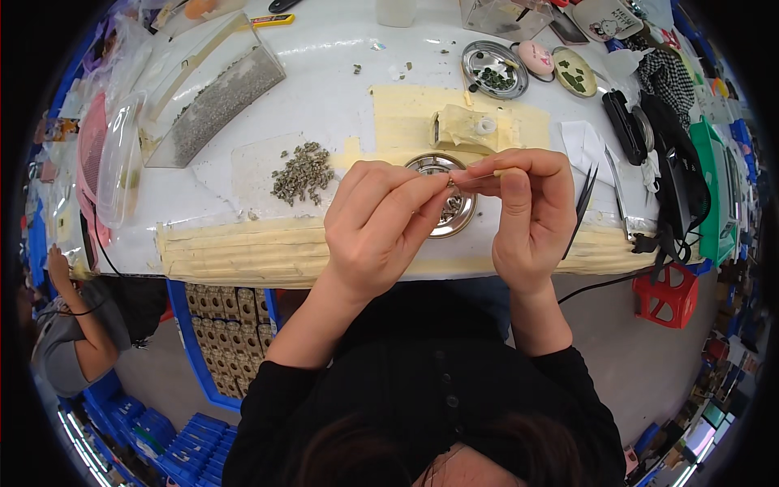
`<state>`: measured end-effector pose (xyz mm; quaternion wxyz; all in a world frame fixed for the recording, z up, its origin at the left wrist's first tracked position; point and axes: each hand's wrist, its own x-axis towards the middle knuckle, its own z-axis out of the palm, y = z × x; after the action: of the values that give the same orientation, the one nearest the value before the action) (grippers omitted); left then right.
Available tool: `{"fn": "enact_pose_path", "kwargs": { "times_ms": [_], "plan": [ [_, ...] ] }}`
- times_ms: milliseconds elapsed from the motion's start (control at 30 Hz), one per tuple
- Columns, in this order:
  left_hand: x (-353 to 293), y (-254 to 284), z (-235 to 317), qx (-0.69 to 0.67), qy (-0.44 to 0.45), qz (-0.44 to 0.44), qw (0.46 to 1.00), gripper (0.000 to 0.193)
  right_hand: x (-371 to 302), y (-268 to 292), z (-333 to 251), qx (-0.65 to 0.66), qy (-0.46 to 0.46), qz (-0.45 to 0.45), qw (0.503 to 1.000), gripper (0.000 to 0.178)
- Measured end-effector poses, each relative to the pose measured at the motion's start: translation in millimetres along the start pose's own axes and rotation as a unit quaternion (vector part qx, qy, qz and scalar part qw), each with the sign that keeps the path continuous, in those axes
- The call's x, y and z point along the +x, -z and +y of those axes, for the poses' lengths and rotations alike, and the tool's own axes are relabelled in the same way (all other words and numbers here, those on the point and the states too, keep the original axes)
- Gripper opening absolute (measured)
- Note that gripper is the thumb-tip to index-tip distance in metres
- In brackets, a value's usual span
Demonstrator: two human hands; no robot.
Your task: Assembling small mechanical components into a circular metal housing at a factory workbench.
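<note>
Both my hands meet over a round steel dish (466, 217) that holds small shiny metal pieces. My left hand (369, 223) is closed in a pinch on a tiny part (451, 183), too small to name. My right hand (531, 213) is closed too, its thumb and fingers gripping a thin stick (498, 173) with a pale yellow end. That stick points left toward the left fingertips, where its far end is hard to make out. Left of my hands lies a loose pile of small grey metal parts (303, 173).
A tape-covered block (466, 130) stands just beyond the dish. Black tweezers (581, 209) lie to the right. A clear tray of grey granules (219, 109) is at far left. Steel plate (523, 81) holds dark green pieces. A blue crate (195, 349) sits below the table; another person's arm (85, 321) shows left.
</note>
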<state>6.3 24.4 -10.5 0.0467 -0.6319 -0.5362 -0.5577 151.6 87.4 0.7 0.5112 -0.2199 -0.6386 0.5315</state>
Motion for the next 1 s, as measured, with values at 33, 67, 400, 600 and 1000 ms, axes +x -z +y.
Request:
{"fn": "enact_pose_path", "kwargs": {
  "times_ms": [33,67,400,600,1000],
  "plan": [
    [0.5,-0.3,-0.6,0.002,-0.004,0.004,1.0,0.025,-0.1,-0.1,0.3,0.0,0.002,-0.001,1.0,0.014],
    [0.8,-0.5,-0.9,0.005,-0.008,0.007,1.0,0.025,-0.1,-0.1,0.5,0.0,0.004,-0.001,1.0,0.014],
    [0.8,-0.1,-0.3,0.003,-0.003,0.008,1.0,0.025,-0.5,0.0,0.2,-0.004,0.0,-0.002,1.0,0.013],
    [-0.4,1.5,0.6,-0.005,0.004,-0.002,1.0,0.025,1.3,-1.4,-2.7,0.036,-0.024,0.022,0.999,0.013],
    [1.3,0.9,0.5,-0.003,0.013,0.024,1.0,0.023,38.1,21.4,6.1,-0.402,0.186,0.08,0.893,0.009]
  ]
}}
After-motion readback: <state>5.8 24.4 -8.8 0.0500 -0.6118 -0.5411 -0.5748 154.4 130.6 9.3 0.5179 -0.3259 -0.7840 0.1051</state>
